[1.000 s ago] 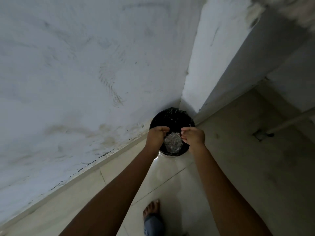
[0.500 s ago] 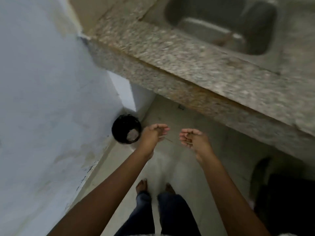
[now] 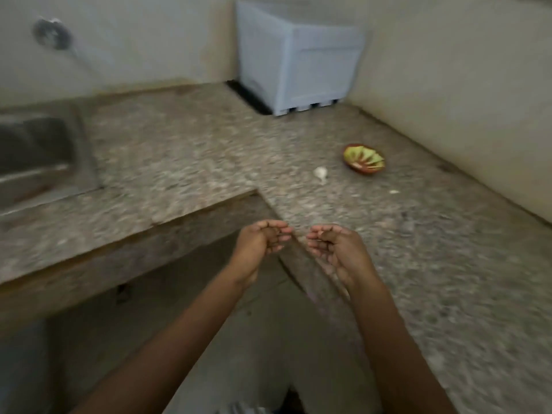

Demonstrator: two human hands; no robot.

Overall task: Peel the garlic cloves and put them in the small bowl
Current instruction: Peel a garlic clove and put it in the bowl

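Looking down from the head camera, the frame is blurred. Both forearms reach up from the lower edge to the centre. The left hand [image 3: 263, 239] and the right hand [image 3: 331, 249] hang side by side, close but apart, over the inner corner of an L-shaped speckled stone worktop [image 3: 185, 150]. Each hand has its palm turned inward and its fingers loosely curled, and nothing shows in either one.

Right of centre, a garlic piece [image 3: 321, 173], whitish and still in its skin as far as the blur lets one tell, lies on the worktop. Just beyond it, to the upper right, sits the small bowl [image 3: 363, 159], brown-rimmed with a yellow-green ribbed inside; what it holds cannot be made out. A pale scrap [image 3: 394, 191] lies on the worktop lower right of the bowl, near the wall.

At the left edge a metal sink [image 3: 35, 150] is set into the worktop, with a round metal fitting [image 3: 52, 32] on the wall above it. In the upper middle, a pale box-like container [image 3: 298, 61] stands in the far corner.
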